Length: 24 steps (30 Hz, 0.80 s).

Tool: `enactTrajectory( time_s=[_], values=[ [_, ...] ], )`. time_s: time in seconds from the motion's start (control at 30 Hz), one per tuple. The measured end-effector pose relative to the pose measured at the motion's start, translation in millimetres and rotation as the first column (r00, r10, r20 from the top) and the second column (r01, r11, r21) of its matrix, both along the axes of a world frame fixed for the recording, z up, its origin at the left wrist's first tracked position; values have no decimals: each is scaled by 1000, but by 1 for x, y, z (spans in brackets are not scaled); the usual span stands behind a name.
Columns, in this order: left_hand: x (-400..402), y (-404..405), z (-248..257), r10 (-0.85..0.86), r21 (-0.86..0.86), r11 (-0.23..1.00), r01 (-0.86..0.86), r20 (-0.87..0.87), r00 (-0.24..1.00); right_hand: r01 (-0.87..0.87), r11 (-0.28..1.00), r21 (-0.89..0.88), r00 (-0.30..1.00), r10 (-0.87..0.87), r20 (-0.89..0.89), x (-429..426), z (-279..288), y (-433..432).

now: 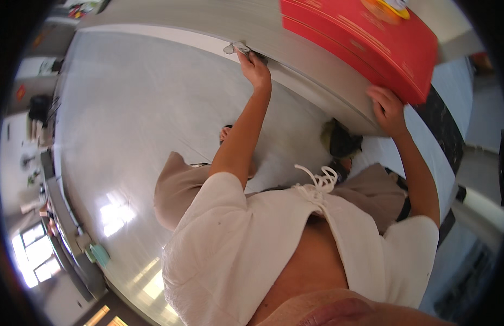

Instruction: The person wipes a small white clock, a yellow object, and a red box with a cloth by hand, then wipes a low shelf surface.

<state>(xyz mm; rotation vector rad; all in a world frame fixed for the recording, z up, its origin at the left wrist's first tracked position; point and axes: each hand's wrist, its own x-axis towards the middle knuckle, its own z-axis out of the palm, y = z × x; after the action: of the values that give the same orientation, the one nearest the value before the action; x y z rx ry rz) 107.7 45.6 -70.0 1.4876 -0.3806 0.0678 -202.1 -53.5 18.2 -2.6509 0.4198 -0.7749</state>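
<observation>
My left hand (255, 69) holds a crumpled grey cloth (242, 47) against the side edge of a long, light grey piece of furniture (313, 69). Part of the cloth is hidden behind my fingers. At the furniture's near end, my right hand (387, 109) rests on its top near the corner, slightly blurred, fingers a little bent and holding nothing. Just beyond those fingers stands a large red box (370, 45) with gold lines; whether they touch it I cannot tell. A yellow and orange object (392, 10) lies on the box.
Below the furniture's near end, a dark green and black bag-like object (341, 138) is on the shiny grey floor (146, 93), close to my foot. A dark marbled strip (441, 126) crosses the floor at the right. Counters and a turquoise container (100, 255) are at the far left.
</observation>
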Motion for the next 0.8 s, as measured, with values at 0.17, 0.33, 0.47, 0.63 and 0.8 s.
enactTrajectory(
  time_s=[0.17,0.33,0.47,0.63,0.8],
  values=[
    [-84,25,-8,-233,207,954,215,68,970,6,1000,-8,1000,-6,-6,4,0,-3],
    [-135,40,-4,-563,507,810,293,537,628,24,998,-65,1000,-25,-13,3,-3,-8],
    [-137,31,15,-624,633,747,206,560,545,22,991,-131,1000,-25,-15,11,-8,-9],
    [-143,29,26,-791,783,556,279,395,466,38,988,-150,999,-42,-23,10,-15,-14],
    [-198,41,-21,-957,867,149,476,248,-152,17,981,-194,1000,-19,-4,18,-19,-19]
  ],
)
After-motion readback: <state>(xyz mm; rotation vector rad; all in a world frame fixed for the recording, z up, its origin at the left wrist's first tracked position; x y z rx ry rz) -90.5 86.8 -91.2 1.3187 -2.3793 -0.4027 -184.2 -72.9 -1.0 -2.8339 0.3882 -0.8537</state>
